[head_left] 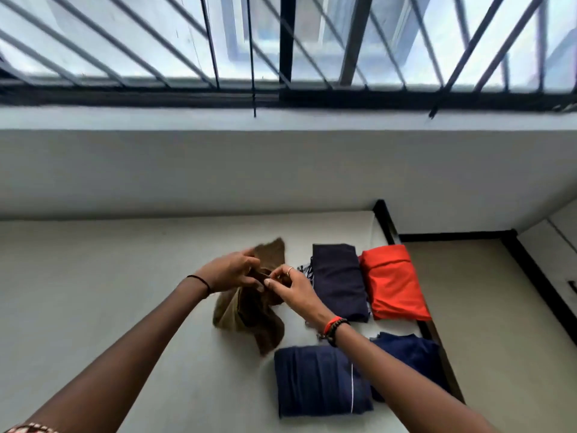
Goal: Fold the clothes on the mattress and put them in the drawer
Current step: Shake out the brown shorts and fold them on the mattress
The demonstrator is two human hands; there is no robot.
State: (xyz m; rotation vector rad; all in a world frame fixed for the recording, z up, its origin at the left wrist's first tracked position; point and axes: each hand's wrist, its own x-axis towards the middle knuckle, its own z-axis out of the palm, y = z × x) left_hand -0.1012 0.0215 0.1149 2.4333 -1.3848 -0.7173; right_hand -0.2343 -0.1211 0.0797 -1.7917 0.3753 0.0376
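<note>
Both hands' fingers [251,263] pinch the bunched brown garment [246,317], left hand [229,271] nearly touching right hand [293,290], over the mattress [109,276]. Folded navy clothes [338,281] and an orange piece [393,282] lie just beside, to the right.

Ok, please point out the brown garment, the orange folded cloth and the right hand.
brown garment [249,320], head view, lower crumpled part.
orange folded cloth [395,285], head view, top face.
right hand [298,290], head view, back of hand.
</note>
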